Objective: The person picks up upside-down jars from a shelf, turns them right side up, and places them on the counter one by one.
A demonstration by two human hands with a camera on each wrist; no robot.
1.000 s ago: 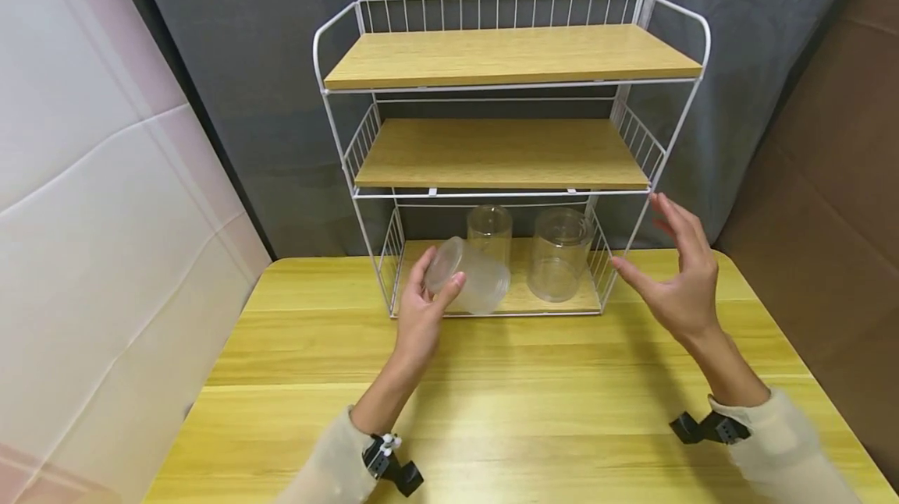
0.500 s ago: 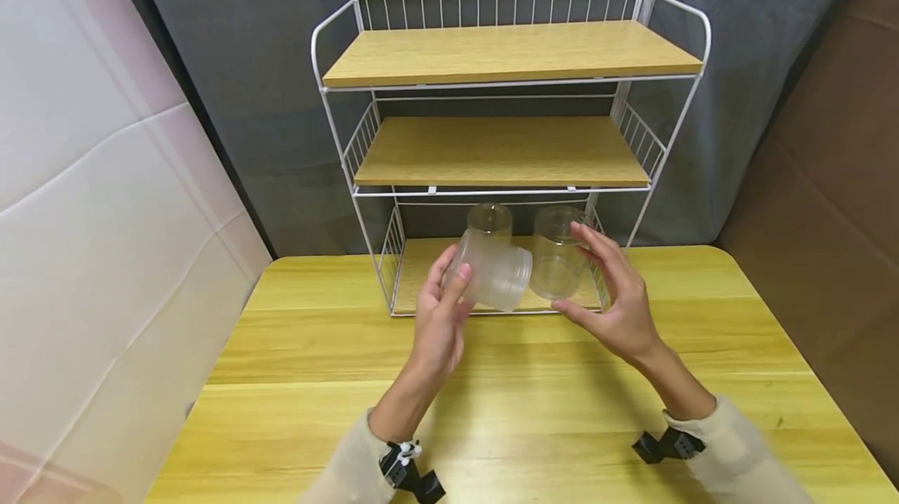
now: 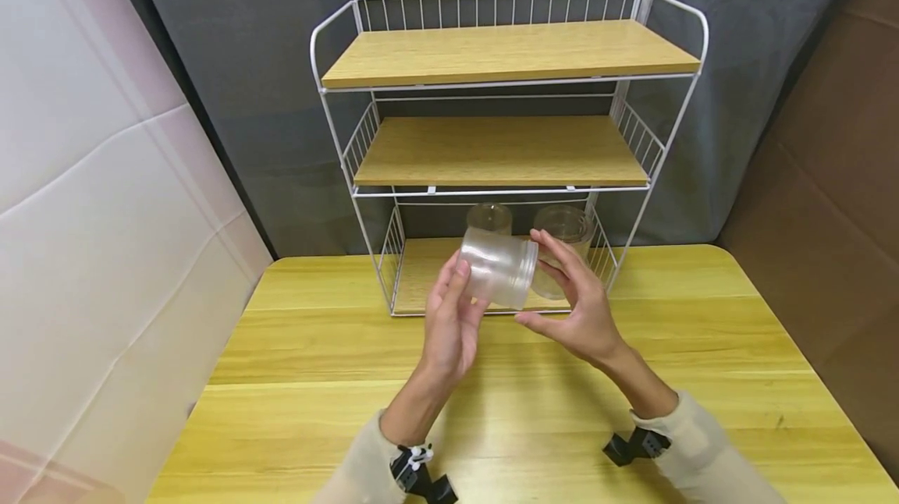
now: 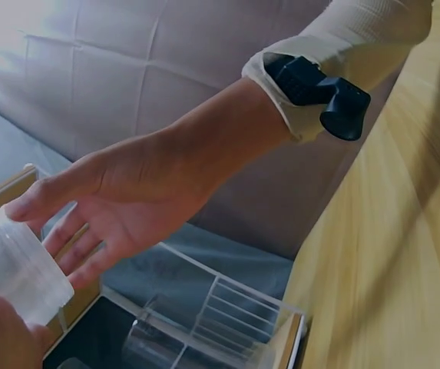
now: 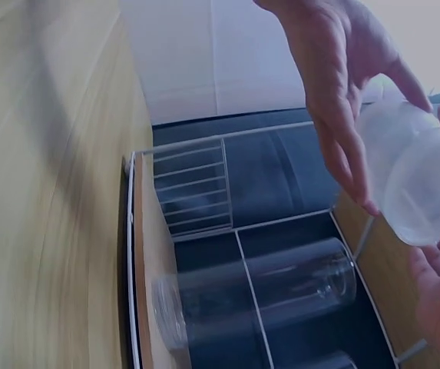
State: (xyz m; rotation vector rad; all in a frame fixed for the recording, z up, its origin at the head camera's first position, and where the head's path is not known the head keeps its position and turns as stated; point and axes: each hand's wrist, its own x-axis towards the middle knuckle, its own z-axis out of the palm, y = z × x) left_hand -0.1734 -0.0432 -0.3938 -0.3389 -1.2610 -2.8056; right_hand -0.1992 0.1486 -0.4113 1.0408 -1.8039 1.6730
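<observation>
In the head view my left hand [image 3: 453, 324] holds a clear jar [image 3: 497, 266] by its base end, thumb on the near side. The jar lies tilted on its side in front of the lowest shelf, its ridged neck toward the right. My right hand [image 3: 572, 305] is spread at the neck end, thumb below and fingers above, fingertips right by the rim. The left wrist view shows the left hand [image 4: 131, 204] on the jar [image 4: 20, 269], with part of the right hand [image 4: 1, 330] at the lower left. In the right wrist view the jar [image 5: 415, 177] sits between both hands.
A white wire rack with three wooden shelves stands at the back of the table [image 3: 295, 379]; above the hands is its middle shelf [image 3: 502, 149]. Two more clear jars stand on the bottom shelf, one at the middle [image 3: 489, 217] and one at the right [image 3: 565, 223], partly hidden.
The left hand has carried the jar slightly right and turned its neck end more toward the right. My right hand has come in leftward from beside the rack to the jar's neck.
</observation>
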